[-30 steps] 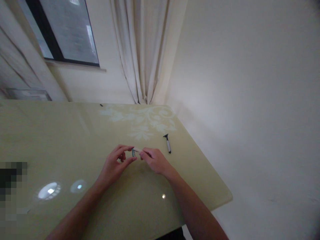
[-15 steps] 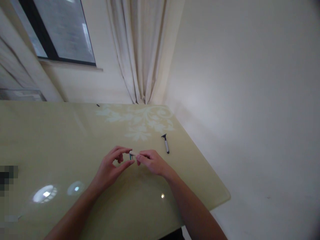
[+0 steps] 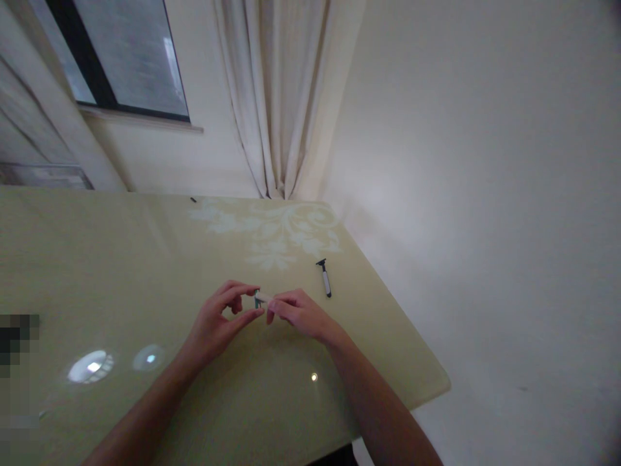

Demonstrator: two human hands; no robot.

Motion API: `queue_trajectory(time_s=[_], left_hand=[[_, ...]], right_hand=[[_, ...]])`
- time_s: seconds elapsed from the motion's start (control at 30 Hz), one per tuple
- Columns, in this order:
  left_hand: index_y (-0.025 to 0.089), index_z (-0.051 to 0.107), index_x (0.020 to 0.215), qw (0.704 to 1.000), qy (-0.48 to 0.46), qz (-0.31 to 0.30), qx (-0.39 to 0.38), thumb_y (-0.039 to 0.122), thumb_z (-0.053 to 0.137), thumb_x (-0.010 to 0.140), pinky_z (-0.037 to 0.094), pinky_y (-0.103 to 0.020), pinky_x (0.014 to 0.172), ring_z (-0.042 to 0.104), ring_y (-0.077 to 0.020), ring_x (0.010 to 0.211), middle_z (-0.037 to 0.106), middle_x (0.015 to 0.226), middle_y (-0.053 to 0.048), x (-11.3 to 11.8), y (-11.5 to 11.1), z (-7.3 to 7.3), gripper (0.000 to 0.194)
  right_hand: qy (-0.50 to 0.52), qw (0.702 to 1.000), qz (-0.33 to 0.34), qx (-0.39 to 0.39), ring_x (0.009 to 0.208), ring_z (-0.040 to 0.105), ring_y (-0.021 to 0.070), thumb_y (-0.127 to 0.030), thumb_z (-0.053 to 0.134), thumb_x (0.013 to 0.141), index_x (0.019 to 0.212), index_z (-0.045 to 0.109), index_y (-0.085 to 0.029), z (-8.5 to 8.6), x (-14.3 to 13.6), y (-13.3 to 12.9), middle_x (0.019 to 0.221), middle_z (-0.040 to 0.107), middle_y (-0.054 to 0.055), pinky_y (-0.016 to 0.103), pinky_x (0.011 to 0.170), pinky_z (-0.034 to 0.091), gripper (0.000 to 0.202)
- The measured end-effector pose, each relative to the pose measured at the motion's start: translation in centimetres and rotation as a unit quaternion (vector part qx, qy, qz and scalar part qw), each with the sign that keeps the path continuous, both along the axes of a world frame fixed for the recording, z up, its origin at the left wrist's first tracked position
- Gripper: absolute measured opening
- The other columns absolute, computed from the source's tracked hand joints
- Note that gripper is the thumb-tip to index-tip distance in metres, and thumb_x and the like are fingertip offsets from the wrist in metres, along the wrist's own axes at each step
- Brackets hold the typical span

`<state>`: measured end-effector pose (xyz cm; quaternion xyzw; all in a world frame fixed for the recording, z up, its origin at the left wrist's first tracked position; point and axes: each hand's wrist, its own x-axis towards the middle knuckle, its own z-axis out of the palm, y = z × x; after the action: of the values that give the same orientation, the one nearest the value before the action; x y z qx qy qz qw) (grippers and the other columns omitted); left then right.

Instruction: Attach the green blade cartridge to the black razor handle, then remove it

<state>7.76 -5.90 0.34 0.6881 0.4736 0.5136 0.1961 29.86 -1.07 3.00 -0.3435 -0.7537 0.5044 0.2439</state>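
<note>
A small, flat teal piece (image 3: 257, 300) is pinched upright between the thumb and forefinger of my left hand (image 3: 216, 320), above the table. Its exact kind is too small to make out. My right hand (image 3: 301, 314) is closed round a pale, slim stick (image 3: 264, 298), whose far tip meets the teal piece around its upper middle. Fingers hide the rest of the stick. Just beyond my right hand, a razor (image 3: 325, 279) with a black head and grey handle lies on the table.
The glossy greenish-yellow table (image 3: 388, 349) has a white leaf pattern at its far corner. A tiny dark object (image 3: 193, 200) lies near the back edge. Curtains (image 3: 276, 97) and a window (image 3: 126, 58) are behind; a white wall (image 3: 460, 194) stands to the right.
The pale stick's tip has shifted slightly down from the upper end of the teal piece. Both hands keep their grips. The whole view has moved a little.
</note>
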Motion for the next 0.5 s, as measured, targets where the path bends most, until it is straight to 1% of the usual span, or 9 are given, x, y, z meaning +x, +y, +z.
queue_trajectory(time_s=[0.13,0.17,0.27,0.4,0.5], left_hand=[[0.027,0.076,0.112,1.0,-0.001,-0.003,0.001,0.037,0.08,0.086,0.048,-0.023,0.062,0.055,-0.0107,0.066,0.064,0.09,0.001,-0.02,0.09,0.04,0.029],[0.027,0.076,0.112,1.0,-0.002,-0.003,0.0,0.037,0.08,0.086,0.048,-0.023,0.061,0.055,-0.0107,0.066,0.064,0.089,0.001,0.01,0.1,0.07,0.029],[0.026,0.077,0.113,1.0,-0.009,0.005,0.0,0.038,0.081,0.085,0.05,-0.024,0.063,0.055,-0.0108,0.065,0.064,0.088,0.001,0.03,0.09,0.15,0.031],[0.025,0.076,0.113,0.999,-0.029,0.02,-0.008,0.038,0.08,0.086,0.049,-0.024,0.062,0.055,-0.0108,0.065,0.064,0.091,0.0,-0.09,0.13,0.11,0.031],[0.025,0.076,0.113,0.999,-0.029,0.02,-0.006,0.04,0.08,0.086,0.049,-0.025,0.063,0.054,-0.0107,0.065,0.063,0.09,0.0,-0.14,0.21,0.01,0.031]], right_hand=[[-0.011,0.999,-0.036,0.024,0.06,0.04,0.0113,-0.04,0.054,0.1,0.077,0.075,-0.015,-0.11,0.02,0.07,0.061,0.043,-0.003,0.027,0.061,0.029,0.04],[-0.009,0.999,-0.033,0.019,0.06,0.04,0.0113,-0.04,0.054,0.1,0.078,0.076,-0.015,-0.12,0.06,0.1,0.061,0.043,-0.003,0.027,0.061,0.029,0.04],[-0.001,1.0,0.009,-0.012,0.06,0.041,0.0114,-0.042,0.053,0.102,0.08,0.077,-0.015,-0.11,0.21,0.15,0.061,0.043,-0.003,0.027,0.061,0.03,0.042],[-0.021,1.0,-0.014,0.001,0.059,0.04,0.0111,-0.04,0.056,0.101,0.077,0.077,-0.014,-0.1,0.3,0.16,0.06,0.042,-0.003,0.027,0.06,0.028,0.041],[0.001,0.998,0.024,-0.056,0.056,0.035,0.0107,-0.044,0.053,0.102,0.083,0.078,-0.015,-0.07,0.2,0.01,0.059,0.038,-0.005,0.026,0.057,0.027,0.043]])
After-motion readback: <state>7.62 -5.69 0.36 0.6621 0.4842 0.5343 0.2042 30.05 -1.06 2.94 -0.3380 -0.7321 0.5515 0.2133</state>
